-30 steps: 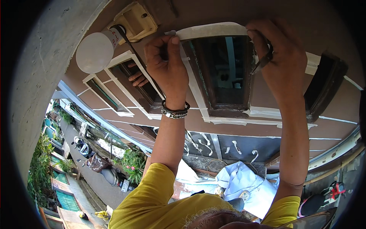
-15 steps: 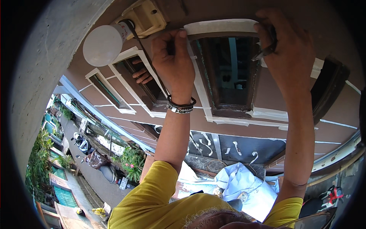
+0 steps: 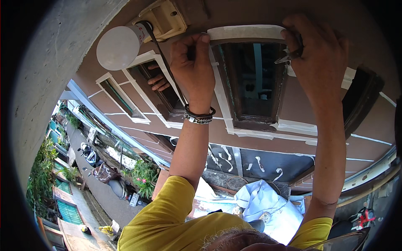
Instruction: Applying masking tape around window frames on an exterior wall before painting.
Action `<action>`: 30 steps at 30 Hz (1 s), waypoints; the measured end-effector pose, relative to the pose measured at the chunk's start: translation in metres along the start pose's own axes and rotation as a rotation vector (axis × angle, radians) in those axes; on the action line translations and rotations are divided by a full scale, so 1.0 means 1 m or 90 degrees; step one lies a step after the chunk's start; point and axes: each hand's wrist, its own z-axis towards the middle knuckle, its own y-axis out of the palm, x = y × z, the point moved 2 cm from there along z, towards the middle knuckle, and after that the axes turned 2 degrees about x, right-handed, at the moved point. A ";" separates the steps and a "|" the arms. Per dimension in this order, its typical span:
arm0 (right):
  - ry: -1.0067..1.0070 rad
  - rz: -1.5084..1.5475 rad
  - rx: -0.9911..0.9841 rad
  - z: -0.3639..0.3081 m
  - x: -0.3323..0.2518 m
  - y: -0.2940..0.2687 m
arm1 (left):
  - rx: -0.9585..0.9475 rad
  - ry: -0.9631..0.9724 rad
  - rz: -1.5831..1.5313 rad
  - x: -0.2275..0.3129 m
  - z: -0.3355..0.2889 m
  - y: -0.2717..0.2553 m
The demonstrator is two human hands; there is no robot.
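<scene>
A whitish strip of masking tape (image 3: 247, 33) runs along the top of a dark-framed window (image 3: 253, 79) on a brown wall. At its left end my left hand (image 3: 193, 62) is closed, thumb and forefinger pinching the tape. My right hand (image 3: 318, 58) is at the strip's right end, its fingers curled around a small dark tool with a silvery pointed blade (image 3: 283, 60). The fingers hide most of that tool, and I cannot tell its exact kind. More pale tape borders the window's left side and lower edge.
A white bulb (image 3: 118, 48) with a hanging dark cord juts out left of my left hand. Another hand's fingers (image 3: 157, 79) show at the neighbouring window. Below lie a light-blue sheet (image 3: 268, 201) and a lane with parked motorbikes (image 3: 115, 184).
The view has shifted slightly, so bulb and window sit a little lower and further right. Both hands keep their places at the tape's ends, with almost no other movement.
</scene>
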 end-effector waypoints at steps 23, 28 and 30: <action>0.004 -0.002 -0.014 -0.003 -0.007 0.004 | -0.024 -0.036 0.006 -0.004 -0.005 -0.009; 0.001 0.000 -0.023 -0.003 -0.007 0.005 | -0.018 -0.026 0.008 -0.004 -0.004 -0.011; 0.002 -0.007 -0.028 -0.003 -0.006 0.003 | -0.017 -0.025 -0.002 -0.002 -0.005 -0.008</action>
